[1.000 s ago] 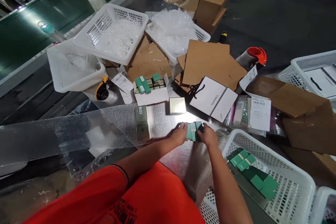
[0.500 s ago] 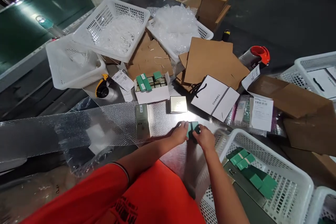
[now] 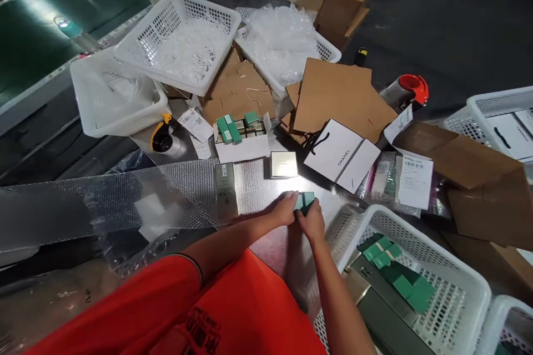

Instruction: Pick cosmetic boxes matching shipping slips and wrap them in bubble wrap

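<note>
Between my hands are small green boxes [image 3: 307, 198], side by side with a dark line across them. My left hand [image 3: 286, 208] grips their left side, and my right hand [image 3: 313, 221] closes on the right and near side. Just beyond lies a pale gold box [image 3: 283, 165]. Farther left a white carton [image 3: 244, 150] holds small boxes, with green ones lying on top. A tall grey-green box [image 3: 225, 191] rests on bubble wrap [image 3: 175, 186]. To the right of my hands is a white CHANEL paper bag [image 3: 342, 154].
At my right a white basket [image 3: 449, 249] contains green boxes and long dark boxes. Cardboard sheets [image 3: 333, 97], baskets of shredded filler [image 3: 183, 52] and bubble wrap, and a tape dispenser [image 3: 163, 136] crowd the far side. Wrapped parcels [image 3: 385, 180] lie beside an opened carton [image 3: 470, 158].
My right hand has shifted left and nearer to me, round the near side of the green boxes. The left hand has barely moved.
</note>
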`<action>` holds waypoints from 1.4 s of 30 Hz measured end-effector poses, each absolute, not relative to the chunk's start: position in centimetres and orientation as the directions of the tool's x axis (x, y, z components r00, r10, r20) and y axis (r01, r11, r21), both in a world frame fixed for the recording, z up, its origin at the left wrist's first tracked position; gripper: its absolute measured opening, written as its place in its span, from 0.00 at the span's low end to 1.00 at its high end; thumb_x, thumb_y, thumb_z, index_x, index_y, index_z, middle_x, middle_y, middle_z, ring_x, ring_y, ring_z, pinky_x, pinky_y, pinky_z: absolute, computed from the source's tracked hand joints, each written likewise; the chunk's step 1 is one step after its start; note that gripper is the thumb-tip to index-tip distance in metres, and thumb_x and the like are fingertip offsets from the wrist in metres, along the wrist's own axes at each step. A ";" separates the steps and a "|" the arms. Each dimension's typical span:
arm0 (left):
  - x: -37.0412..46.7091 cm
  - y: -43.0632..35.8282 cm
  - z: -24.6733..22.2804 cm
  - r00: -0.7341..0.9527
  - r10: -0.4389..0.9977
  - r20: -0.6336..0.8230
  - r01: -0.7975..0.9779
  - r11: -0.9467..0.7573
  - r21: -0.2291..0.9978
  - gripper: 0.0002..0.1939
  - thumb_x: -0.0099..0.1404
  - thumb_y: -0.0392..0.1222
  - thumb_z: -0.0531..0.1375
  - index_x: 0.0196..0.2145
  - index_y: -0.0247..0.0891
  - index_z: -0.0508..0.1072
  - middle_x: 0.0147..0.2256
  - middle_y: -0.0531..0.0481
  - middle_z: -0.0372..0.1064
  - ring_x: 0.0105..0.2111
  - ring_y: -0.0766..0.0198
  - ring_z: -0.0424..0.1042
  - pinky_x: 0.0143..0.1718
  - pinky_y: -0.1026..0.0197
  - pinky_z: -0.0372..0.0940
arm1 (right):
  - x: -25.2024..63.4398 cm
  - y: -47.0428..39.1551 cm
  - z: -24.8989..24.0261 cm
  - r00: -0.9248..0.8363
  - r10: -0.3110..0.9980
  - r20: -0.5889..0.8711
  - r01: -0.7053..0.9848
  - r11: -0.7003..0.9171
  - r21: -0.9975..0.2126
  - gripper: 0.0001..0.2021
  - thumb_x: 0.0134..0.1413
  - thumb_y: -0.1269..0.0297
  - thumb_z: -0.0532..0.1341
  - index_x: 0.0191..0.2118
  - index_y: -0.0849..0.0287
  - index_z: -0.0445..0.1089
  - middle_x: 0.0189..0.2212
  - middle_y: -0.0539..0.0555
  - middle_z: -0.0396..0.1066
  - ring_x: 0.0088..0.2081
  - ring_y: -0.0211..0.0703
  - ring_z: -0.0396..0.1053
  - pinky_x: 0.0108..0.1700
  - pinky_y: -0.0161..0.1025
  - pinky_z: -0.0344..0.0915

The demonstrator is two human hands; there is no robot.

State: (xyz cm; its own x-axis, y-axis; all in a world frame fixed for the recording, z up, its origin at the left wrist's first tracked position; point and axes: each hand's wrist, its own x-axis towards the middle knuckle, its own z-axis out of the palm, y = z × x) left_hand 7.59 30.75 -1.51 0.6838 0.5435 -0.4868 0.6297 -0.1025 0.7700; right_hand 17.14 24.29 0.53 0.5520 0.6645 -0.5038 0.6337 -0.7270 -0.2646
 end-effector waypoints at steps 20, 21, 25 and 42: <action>6.0 30.3 -2.4 0.602 0.609 -0.516 0.493 0.224 0.840 0.20 0.65 0.42 0.59 0.54 0.38 0.67 0.53 0.43 0.65 0.50 0.53 0.68 0.51 0.44 0.65 | 14.7 25.5 -0.8 0.768 0.532 -0.357 0.525 -0.842 -0.125 0.32 0.45 0.53 0.66 0.51 0.66 0.57 0.45 0.68 0.66 0.47 0.61 0.69 0.47 0.50 0.64; 5.9 30.1 -2.3 0.595 0.609 -0.525 0.484 0.251 0.838 0.20 0.65 0.42 0.59 0.54 0.38 0.66 0.54 0.43 0.65 0.51 0.53 0.67 0.52 0.43 0.64 | 14.8 25.5 -0.9 0.773 0.525 -0.356 0.511 -0.848 -0.141 0.31 0.44 0.54 0.67 0.50 0.66 0.58 0.45 0.68 0.66 0.48 0.61 0.68 0.47 0.50 0.64; 5.4 29.6 -2.2 0.541 0.593 -0.596 0.453 0.391 0.801 0.20 0.66 0.44 0.59 0.54 0.38 0.66 0.55 0.42 0.64 0.51 0.53 0.68 0.51 0.44 0.65 | 15.7 25.2 -0.8 0.799 0.477 -0.368 0.413 -0.878 -0.241 0.29 0.40 0.56 0.68 0.48 0.63 0.61 0.46 0.67 0.67 0.50 0.62 0.68 0.49 0.52 0.63; 4.6 26.6 6.9 0.809 0.424 -0.408 -0.012 0.705 0.709 0.42 0.58 0.50 0.64 0.65 0.39 0.51 0.59 0.41 0.61 0.61 0.56 0.58 0.62 0.55 0.52 | 14.7 18.3 6.2 0.666 0.640 -0.383 -0.079 -0.450 -0.890 0.31 0.30 0.50 0.69 0.43 0.56 0.61 0.33 0.51 0.70 0.33 0.45 0.69 0.38 0.44 0.69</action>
